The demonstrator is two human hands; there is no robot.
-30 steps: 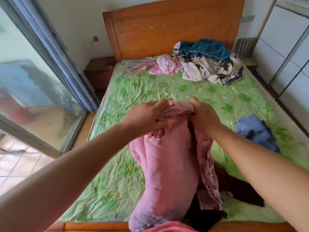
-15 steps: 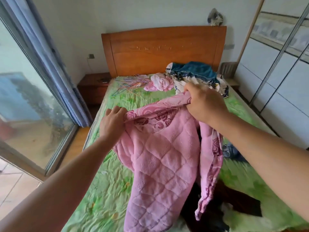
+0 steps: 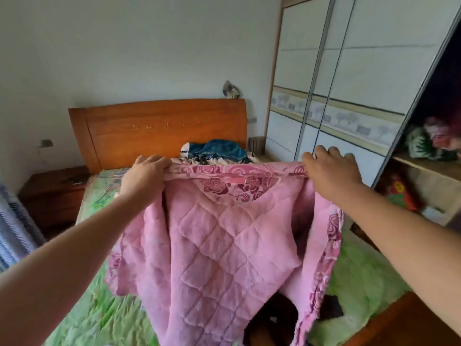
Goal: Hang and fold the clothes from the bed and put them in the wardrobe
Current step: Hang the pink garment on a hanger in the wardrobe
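A pink quilted garment (image 3: 214, 258) with a rose-patterned outer side hangs spread out in the air above the bed (image 3: 99, 315). My left hand (image 3: 143, 177) grips its top edge at the left end. My right hand (image 3: 329, 171) grips the same edge at the right end, stretching it level. The fleecy lining faces me. A blue, white and dark heap of clothes (image 3: 219, 152) lies by the headboard. A dark garment (image 3: 277, 318) shows on the bed under the pink one. The wardrobe (image 3: 349, 78) stands along the right.
The wardrobe's open section (image 3: 434, 171) at the far right holds folded items on shelves. A wooden headboard (image 3: 159, 131) backs the bed. A bedside table (image 3: 52, 193) stands at the left by a striped curtain (image 3: 15, 236).
Both hands moved apart and upward, pulling the pink garment's top edge taut and wide. The view tilted up and turned right, bringing the wardrobe into sight.
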